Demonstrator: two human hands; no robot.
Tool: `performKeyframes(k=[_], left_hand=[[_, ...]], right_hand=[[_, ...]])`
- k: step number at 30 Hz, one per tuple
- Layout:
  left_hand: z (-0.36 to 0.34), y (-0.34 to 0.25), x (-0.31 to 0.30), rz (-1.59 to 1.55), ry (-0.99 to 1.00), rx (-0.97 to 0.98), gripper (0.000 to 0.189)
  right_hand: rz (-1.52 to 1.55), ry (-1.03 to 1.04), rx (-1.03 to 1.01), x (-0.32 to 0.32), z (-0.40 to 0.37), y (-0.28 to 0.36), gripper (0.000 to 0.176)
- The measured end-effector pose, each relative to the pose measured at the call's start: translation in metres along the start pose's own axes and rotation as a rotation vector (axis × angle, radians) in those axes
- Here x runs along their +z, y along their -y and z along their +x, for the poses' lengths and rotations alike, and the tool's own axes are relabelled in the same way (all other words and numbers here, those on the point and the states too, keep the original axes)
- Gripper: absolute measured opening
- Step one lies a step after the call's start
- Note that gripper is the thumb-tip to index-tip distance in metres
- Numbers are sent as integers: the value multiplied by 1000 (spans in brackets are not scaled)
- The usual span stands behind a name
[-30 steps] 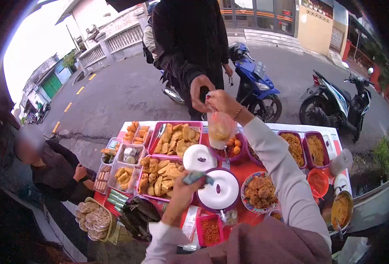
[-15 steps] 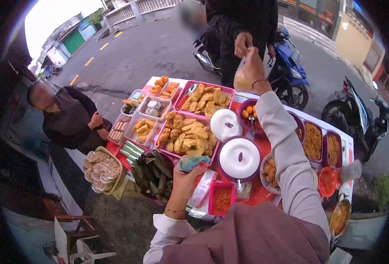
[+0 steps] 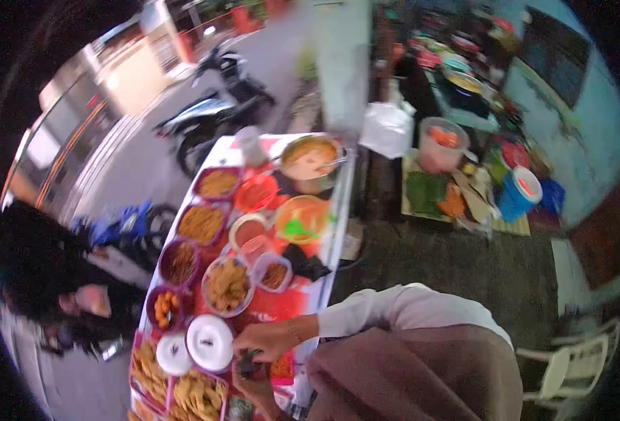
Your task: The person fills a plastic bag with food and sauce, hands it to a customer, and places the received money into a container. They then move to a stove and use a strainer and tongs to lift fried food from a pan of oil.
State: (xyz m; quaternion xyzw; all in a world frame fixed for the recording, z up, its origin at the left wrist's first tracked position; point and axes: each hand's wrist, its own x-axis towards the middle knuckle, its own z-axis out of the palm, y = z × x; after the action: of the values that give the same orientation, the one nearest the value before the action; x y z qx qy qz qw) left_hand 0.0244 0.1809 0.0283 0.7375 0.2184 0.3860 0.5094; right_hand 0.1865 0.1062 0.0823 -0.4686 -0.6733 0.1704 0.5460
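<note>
Two hands: we see the right hand and the left hand close together, above the worktop, with the left one lower in the view.
Small dark thing: it is between the two hands, at the top of the left one; it is blurred, so we cannot tell what it is.
Left grip: we see it narrow, with the fingers bent around the small dark thing and holding it.
Right grip: its fingers come down at the small dark thing; we cannot tell if they pinch it or only touch it.
Lids: the large white lid is just beside the right hand, and the small white lid is next to it.
Magenta container: we find it just beside the hands, partly hidden by them.
Fried food: one bowl stands beyond the large white lid, and near it we see a small tub.
Far end of the worktop: we notice a metal pot, a red basket and an orange bowl with something green in it.
Other person: in dark clothes, across the worktop, with a pinkish bag near the hand.
Ground on the right: we see a white chair, well apart from the hands.
</note>
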Motion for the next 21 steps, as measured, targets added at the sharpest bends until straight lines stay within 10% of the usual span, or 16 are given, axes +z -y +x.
performKeyframes(k=[1, 4, 6, 10, 12, 21], left_hand=[[12, -18, 8, 29, 329, -56, 49], [12, -92, 90, -91, 401, 70, 41], [4, -126, 134, -264, 617, -358, 27], [-18, -101, 230, -177, 1029, -405, 23], [-38, -114, 289, -140, 1007, 140, 20], [-95, -169, 519, -65, 1213, 208, 18]], right_hand=[[-16, -7, 161, -21, -24, 15, 29], [-69, -162, 273, -72, -100, 45, 30], [-112, -237, 485, -108, -145, 81, 35], [-225, -431, 556, -158, -239, 102, 36], [-326, -576, 643, -184, -274, 123, 33], [-543, -693, 799, -314, -456, 138, 29]])
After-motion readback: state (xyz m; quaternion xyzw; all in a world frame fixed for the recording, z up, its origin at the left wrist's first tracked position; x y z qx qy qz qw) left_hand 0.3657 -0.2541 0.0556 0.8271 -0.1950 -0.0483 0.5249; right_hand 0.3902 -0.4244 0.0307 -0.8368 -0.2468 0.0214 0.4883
